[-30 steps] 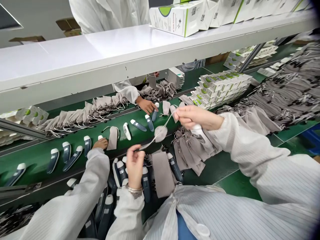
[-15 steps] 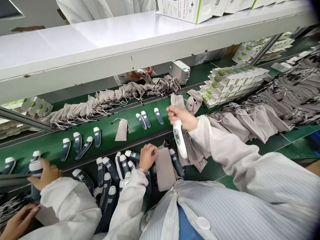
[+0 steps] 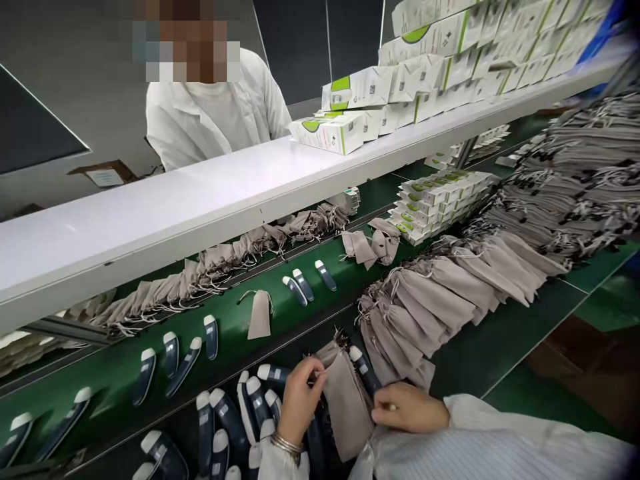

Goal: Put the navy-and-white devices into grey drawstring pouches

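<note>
My left hand [image 3: 299, 398] pinches the upper left edge of a grey drawstring pouch [image 3: 346, 402] that lies near the table's front edge. My right hand [image 3: 409, 407] is closed at the pouch's right side, next to a dark blue thermometer with a white tip [image 3: 365, 369]; what it holds is hidden. To the left of my left hand lie several more dark blue thermometers [image 3: 231, 419].
A green conveyor belt [image 3: 230, 333] carries several thermometers [image 3: 173, 356] and a filled pouch [image 3: 260, 315]. Fanned rows of grey pouches [image 3: 450, 293] lie to the right. White-green boxes [image 3: 435, 195] are stacked behind. A person in a white coat [image 3: 210, 113] stands behind a white shelf [image 3: 200, 200].
My right hand came down from over the belt to the pouch at the front; the white thermometer it held is out of sight. The neighbour's hands at left are gone. The view tilted upward.
</note>
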`<state>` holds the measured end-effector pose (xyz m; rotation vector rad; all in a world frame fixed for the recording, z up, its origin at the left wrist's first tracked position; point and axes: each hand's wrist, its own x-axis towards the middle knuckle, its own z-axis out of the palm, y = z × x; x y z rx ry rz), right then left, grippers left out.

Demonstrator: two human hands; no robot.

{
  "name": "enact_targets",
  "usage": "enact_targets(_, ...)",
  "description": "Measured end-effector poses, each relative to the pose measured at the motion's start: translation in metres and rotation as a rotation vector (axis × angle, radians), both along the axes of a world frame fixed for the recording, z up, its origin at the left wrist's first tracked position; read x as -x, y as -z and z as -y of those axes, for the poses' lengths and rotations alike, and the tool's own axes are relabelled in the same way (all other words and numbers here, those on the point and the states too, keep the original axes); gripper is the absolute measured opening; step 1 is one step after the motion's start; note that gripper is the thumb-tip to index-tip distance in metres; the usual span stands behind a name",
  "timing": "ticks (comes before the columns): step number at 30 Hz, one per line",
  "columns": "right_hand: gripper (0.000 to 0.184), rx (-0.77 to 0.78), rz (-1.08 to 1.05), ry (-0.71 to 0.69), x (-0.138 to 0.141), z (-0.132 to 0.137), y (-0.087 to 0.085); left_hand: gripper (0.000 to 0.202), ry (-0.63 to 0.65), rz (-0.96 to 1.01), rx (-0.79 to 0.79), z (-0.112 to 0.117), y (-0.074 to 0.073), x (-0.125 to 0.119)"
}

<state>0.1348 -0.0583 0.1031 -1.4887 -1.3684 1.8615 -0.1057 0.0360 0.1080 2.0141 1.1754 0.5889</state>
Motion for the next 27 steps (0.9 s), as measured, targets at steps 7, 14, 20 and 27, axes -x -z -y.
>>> enact_targets(7, 0.055, -0.311, -0.490, 0.887, -0.022, -0.082, -0.076, 0.011, 0.061, 0.205, 0.029, 0.013, -0.031, -0.023)
enact_targets(14, 0.047, -0.475, -0.685, 1.032, 0.033, -0.162, -0.102, 0.010, -0.038, 0.293, -0.029, 0.021, -0.053, -0.045)
enact_targets(20, 0.044, -0.520, -0.251, 0.485, 0.060, -0.107, -0.073, 0.006, -0.320, 0.341, -0.174, 0.016, -0.060, -0.046)
enact_targets(27, 0.069, -0.565, 0.087, -0.126, 0.017, -0.098, -0.089, 0.010, -0.433, 0.464, -0.129, 0.008, -0.060, -0.040)
